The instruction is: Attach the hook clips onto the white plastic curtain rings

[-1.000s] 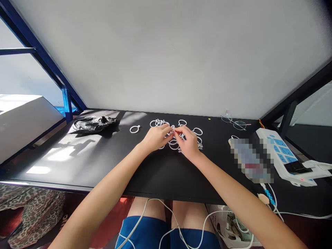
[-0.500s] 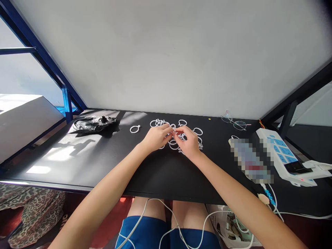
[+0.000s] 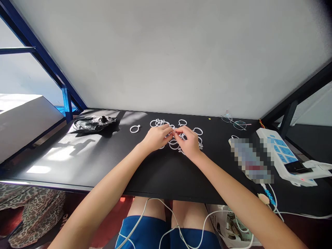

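Note:
My left hand and my right hand meet fingertip to fingertip over the middle of the black table. Both are closed in a pinch on a small white ring, mostly covered by the fingers. Around and beneath them lie several white plastic rings, each with a small knob or clasp, like curtain rings. Some overlap in a loose pile, partly hidden by my hands. One white ring lies apart, left of my left hand.
A crumpled black plastic bag lies at the left of the table. To the right are eyeglasses, a blurred phone on a cable, and a white power strip. A white cable hangs over my lap.
Almost nothing differs. Both hands keep their place, with only a slight shift of the fingertips at the ring.

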`<state>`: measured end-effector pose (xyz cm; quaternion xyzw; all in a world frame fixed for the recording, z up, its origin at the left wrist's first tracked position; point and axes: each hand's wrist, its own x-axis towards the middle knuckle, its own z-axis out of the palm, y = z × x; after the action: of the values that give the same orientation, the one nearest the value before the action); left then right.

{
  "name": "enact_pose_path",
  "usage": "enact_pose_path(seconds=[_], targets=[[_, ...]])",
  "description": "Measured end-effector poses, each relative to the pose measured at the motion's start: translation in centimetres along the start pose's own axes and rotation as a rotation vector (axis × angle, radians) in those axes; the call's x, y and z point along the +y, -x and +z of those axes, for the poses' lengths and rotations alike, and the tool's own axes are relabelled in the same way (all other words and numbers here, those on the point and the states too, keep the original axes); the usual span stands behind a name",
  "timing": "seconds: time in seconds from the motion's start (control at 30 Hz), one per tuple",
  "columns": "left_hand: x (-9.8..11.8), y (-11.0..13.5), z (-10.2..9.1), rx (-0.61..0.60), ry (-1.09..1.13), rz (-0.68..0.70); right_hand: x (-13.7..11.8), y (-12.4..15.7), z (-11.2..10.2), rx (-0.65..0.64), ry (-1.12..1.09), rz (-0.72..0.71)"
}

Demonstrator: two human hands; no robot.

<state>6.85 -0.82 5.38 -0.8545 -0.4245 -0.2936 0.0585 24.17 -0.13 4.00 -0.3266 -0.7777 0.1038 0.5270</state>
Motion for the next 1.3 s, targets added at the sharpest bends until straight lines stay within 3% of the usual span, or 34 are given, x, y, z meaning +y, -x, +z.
enact_pose_path(seconds=[0.13,0.37,0.5,1.3], targets=[[0.0,0.0,0.1,0.01,-0.016,0.001,0.1,0.0,0.1,-0.004,-0.009,-0.006],[-0.1,0.1,1.0,0.195,-0.086,-0.018,0.1,-0.1,0.0,0.018,0.01,0.017],[-0.2,0.2,0.9,0.175,-0.064,0.05,-0.1,-0.2,-0.1,0.021,0.009,0.021],[-0.3,0.1,0.6,0.122,-0.037,0.076,-0.2,-0.3,-0.2,-0.054,0.035,0.033]])
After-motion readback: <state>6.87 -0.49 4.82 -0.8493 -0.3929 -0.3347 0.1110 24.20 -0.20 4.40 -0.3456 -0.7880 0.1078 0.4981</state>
